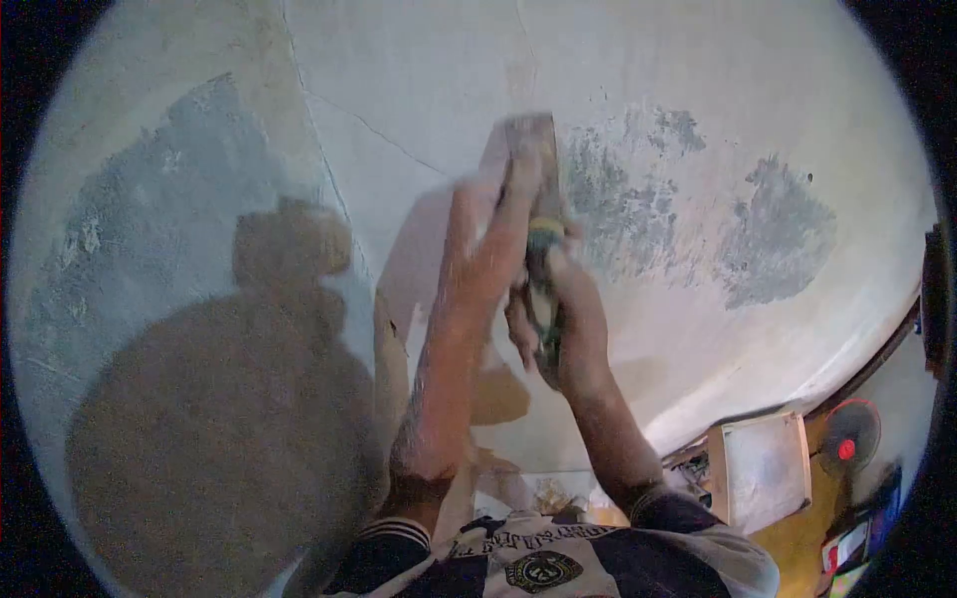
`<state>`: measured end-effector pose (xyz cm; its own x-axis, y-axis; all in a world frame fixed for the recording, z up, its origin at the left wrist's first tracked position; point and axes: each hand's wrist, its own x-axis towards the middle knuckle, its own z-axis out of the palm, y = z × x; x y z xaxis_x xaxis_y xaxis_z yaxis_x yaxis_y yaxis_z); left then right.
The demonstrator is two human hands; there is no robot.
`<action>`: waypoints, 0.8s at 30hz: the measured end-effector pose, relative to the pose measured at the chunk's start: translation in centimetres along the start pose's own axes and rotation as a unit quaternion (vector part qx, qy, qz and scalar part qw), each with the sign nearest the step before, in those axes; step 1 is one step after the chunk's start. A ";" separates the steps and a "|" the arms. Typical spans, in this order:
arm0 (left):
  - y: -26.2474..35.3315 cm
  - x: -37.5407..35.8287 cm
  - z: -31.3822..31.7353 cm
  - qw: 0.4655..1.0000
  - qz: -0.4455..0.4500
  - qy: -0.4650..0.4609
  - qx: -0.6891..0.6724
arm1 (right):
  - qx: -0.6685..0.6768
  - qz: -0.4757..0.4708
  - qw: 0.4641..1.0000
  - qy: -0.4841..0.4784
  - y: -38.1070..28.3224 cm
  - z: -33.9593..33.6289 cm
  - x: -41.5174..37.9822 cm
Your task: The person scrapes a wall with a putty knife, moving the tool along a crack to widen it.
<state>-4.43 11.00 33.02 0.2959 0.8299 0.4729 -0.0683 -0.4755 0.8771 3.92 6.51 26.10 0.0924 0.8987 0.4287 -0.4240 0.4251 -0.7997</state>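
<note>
Working flat-bladed tool (545, 229) against wall (419, 60), apparently mid-stroke.
Clamping tool's handle (544, 249) in right hand (578, 304); laying left hand (513, 209) over blade (545, 128), just above that grip; can't tell if closed (blur). Pointing blade up-wall, with patchy grey area (633, 194) just right of grip and larger grey area (184, 179) farther left. Probably smoothing or scraping; for next move, likely needing even pressure and steady blade angle.

An indoor room is shown, likely in a home, though this cannot be told for sure. A pale wall (419, 60) is marked by cracks (321, 154) and rough grey patches (788, 234). At the lower right, a household fan (846, 448) with a red centre is seen near a pale, box-like piece (763, 468) and a yellowish-brown surface (783, 558).
</note>
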 end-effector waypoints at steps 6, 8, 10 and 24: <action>-9.1 -5.4 -0.1 0.984 -0.088 -0.048 -0.148 | -0.077 0.066 0.995 -0.007 4.7 -3.5 -4.0; -12.0 -6.9 0.4 0.965 -0.083 -0.029 -0.245 | -0.126 0.042 0.991 -0.009 6.2 -3.8 -4.5; -13.1 -7.9 0.5 0.960 -0.096 -0.034 -0.261 | -0.140 0.044 0.989 -0.006 7.0 -4.1 -4.6; -14.5 -8.2 0.6 0.943 -0.151 -0.037 -0.296 | -0.219 0.010 0.975 0.019 7.3 -4.2 -4.0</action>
<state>-5.25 10.92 16.37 0.4504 0.8685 0.2071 -0.4839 0.0426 0.8741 4.25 6.48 16.74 0.1253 0.9070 0.4020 -0.0006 0.4052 -0.9142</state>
